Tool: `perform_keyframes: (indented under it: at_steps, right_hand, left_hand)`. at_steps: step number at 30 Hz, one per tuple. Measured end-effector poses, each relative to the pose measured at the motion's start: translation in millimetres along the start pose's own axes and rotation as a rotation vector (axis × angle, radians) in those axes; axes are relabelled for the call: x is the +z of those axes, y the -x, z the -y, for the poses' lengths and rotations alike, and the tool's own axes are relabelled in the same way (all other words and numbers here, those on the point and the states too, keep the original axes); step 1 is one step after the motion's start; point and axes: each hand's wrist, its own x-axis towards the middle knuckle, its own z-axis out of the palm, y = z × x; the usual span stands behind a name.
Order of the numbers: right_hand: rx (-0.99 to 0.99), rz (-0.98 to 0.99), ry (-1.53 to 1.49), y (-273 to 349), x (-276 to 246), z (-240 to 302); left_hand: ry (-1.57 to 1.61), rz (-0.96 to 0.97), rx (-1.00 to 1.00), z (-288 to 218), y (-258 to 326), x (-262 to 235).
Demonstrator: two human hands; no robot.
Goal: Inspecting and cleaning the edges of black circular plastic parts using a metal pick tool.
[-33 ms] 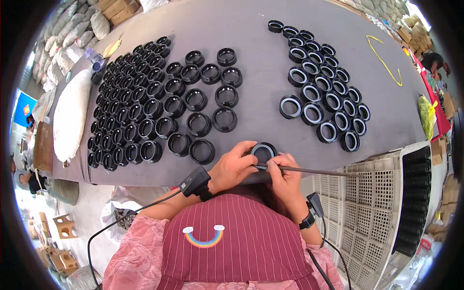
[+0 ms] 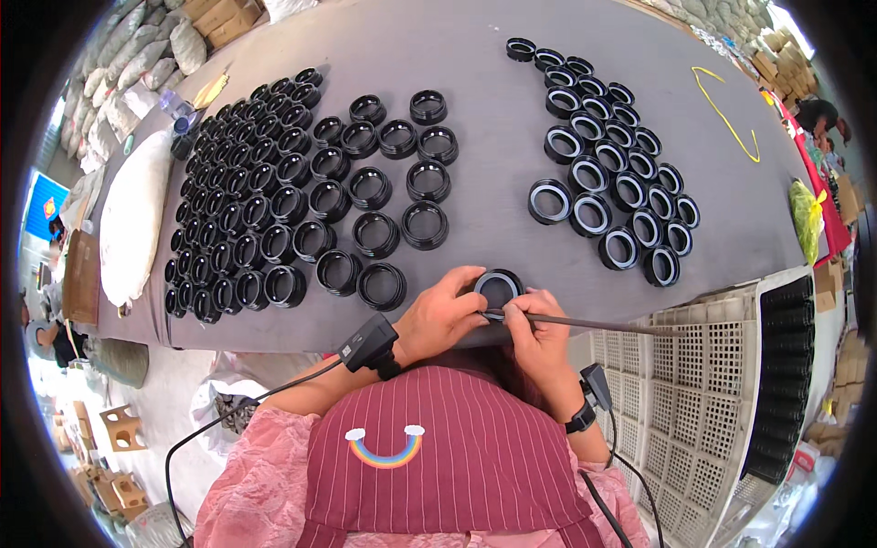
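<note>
At the table's near edge, my left hand [image 2: 437, 315] is closed on the left side of a black ring [image 2: 500, 273] with a pale inner lining. My right hand [image 2: 541, 338] pinches a long, thin dark rod [image 2: 603, 324] by its left part. The rod's left end reaches the ring's near rim, between both hands; its exact contact there is hidden by fingers. To the left stand many black rings [image 2: 382, 305] in close rows, without a visible pale lining. On the right is a smaller group of black rings [image 2: 552, 220] with pale linings.
The grey table [image 2: 484, 201] spreads ahead. A white sack [image 2: 137, 219] lies at its left edge. A yellow strap [image 2: 735, 114] and a green bag with a yellow tie [image 2: 806, 219] lie at right. Pale plastic crates [image 2: 703, 365] stand below the right edge.
</note>
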Motion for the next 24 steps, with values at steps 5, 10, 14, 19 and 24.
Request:
perform_keyframes:
  at_steps: [5, 10, 14, 19, 24]
  right_hand:
    - [-0.127, 0.050, 0.223, -11.5, -13.1, 13.5]
    - [-0.175, 0.048, 0.408, -18.1, -18.8, 17.5]
    - [-0.189, -0.016, 0.432, -24.0, -18.8, 14.2]
    - [-0.260, -0.022, 0.327, -27.7, -5.9, 0.5]
    - [-0.262, 0.068, 0.262, -27.6, 1.6, 8.7]
  left_hand:
    - [-0.062, 0.008, 0.023, 1.9, 0.0, -1.0]
    - [-0.030, 0.032, 0.033, 4.6, -2.7, -2.2]
    - [-0.019, 0.024, 0.039, 4.1, -4.6, -3.1]
    - [-0.026, 0.014, 0.070, 6.2, -6.4, -4.8]
    - [-0.032, 0.005, 0.095, 10.8, -6.0, -5.0]
